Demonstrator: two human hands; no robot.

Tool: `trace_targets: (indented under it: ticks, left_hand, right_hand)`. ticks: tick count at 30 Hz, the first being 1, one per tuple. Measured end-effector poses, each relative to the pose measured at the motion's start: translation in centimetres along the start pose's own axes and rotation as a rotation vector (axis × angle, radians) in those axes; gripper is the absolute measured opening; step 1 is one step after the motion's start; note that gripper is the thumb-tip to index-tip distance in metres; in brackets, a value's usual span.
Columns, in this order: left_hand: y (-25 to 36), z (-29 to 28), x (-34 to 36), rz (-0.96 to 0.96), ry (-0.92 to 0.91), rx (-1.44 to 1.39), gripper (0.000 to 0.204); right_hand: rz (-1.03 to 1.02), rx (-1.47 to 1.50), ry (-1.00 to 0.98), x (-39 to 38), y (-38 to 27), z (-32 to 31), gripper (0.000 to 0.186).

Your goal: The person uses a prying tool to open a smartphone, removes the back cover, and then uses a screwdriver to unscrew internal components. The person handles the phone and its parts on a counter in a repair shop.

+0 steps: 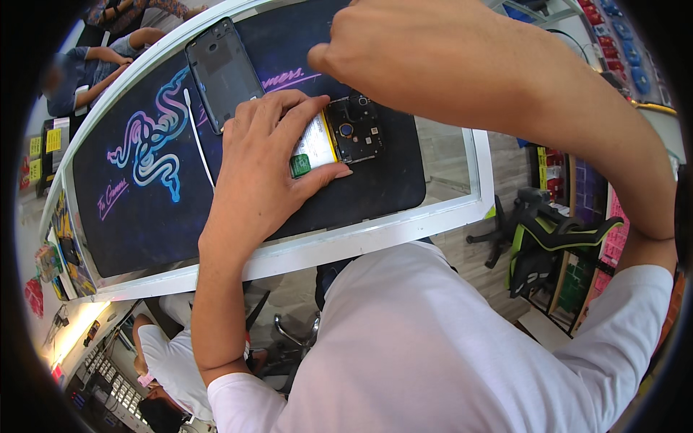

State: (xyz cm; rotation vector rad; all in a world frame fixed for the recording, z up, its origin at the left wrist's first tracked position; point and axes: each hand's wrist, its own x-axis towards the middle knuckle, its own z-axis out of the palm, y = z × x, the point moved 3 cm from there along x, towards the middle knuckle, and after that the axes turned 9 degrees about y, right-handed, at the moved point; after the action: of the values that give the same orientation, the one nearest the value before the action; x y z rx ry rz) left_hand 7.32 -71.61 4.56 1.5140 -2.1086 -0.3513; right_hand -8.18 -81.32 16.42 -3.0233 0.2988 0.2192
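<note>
An opened smartphone (361, 149) lies on a dark desk mat (390, 173). Its dark camera and board section faces right, and the silver battery (315, 144) with a green patch shows beside it. My left hand (260, 151) grips the phone by its two long edges, thumb on the near side and fingers on the far side, covering its left part. Raised beyond the phone at the top of the view, my right hand (354, 50) is closed with its fingers curled; what it holds, if anything, is hidden. A detached phone back cover (229, 72) rests left of the phone.
A thin white strip (197, 137) lies on the mat beside the cover. The white-framed glass table (375, 234) edges close to my body. One person (97, 65) sits across at the far left, another (170, 353) at lower left. A black-and-green chair (538, 238) stands right.
</note>
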Motion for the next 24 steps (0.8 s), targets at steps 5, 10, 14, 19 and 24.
trace_targets:
  ticks: [5,10,14,19,24]
  left_hand:
    - [0.0,0.0,0.0,-0.002,-0.008,-0.001,0.073]
    - [0.1,0.0,0.1,0.004,0.009,0.007,0.071]
    - [0.1,0.1,0.4,0.038,0.049,-0.008,0.065]
    - [0.1,-0.2,1.3,0.042,0.166,-0.030,0.045]
    - [0.5,-0.3,3.2,0.100,0.240,-0.153,0.024]
  right_hand:
    - [0.011,-0.117,0.114,-0.4,-0.3,0.8,0.019]
    - [-0.146,-0.110,0.164,-0.3,1.0,1.8,0.018]
    - [-0.069,-0.250,0.086,-0.6,0.1,1.2,0.017]
    - [-0.099,-0.160,0.169,-1.7,0.9,-0.1,0.016]
    - [0.436,0.133,-0.076,-0.1,-0.9,-3.7,0.014]
